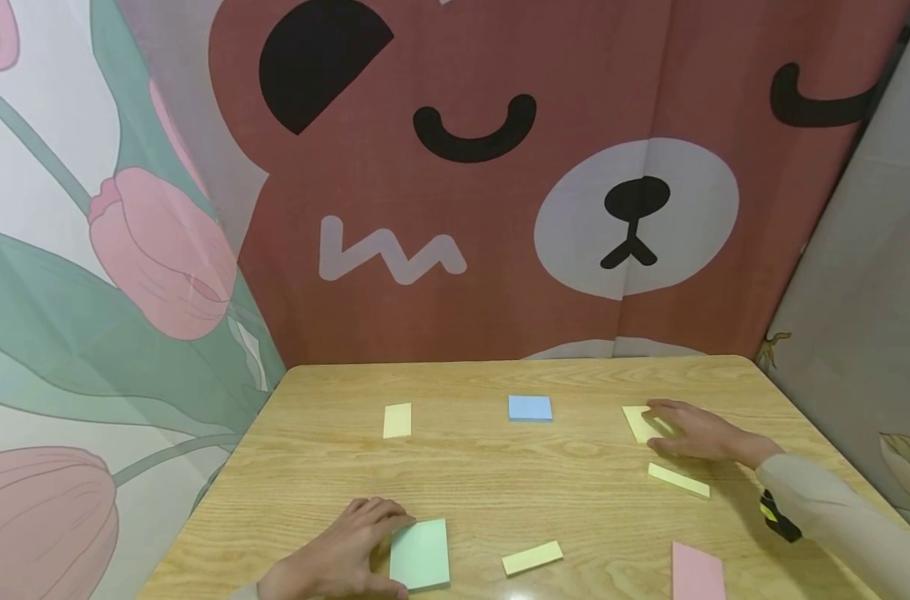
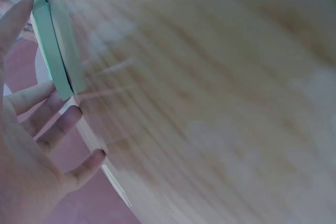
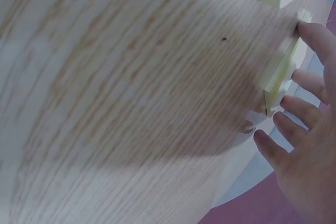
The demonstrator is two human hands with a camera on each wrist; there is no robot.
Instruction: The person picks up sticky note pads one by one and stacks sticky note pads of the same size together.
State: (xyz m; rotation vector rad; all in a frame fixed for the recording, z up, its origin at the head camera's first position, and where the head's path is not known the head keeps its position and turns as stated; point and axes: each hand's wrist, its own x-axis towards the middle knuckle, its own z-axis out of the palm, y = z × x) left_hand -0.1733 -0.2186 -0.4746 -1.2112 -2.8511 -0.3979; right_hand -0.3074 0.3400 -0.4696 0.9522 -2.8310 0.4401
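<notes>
Fingers of the left hand (image 1: 348, 543) curve half-spread, thumb and forefinger gripping opposite edges of the green pad (image 1: 421, 554) at eight o'clock on the counter (image 1: 462, 471); those of the right hand (image 1: 697, 428) likewise span a yellow pad (image 1: 639, 423) at two. A blue pad (image 1: 530, 407) lies at twelve, a pale pad (image 1: 397, 421) at ten, a yellow strip (image 1: 678, 481) at three, a pink pad (image 1: 698, 573) at four.
</notes>
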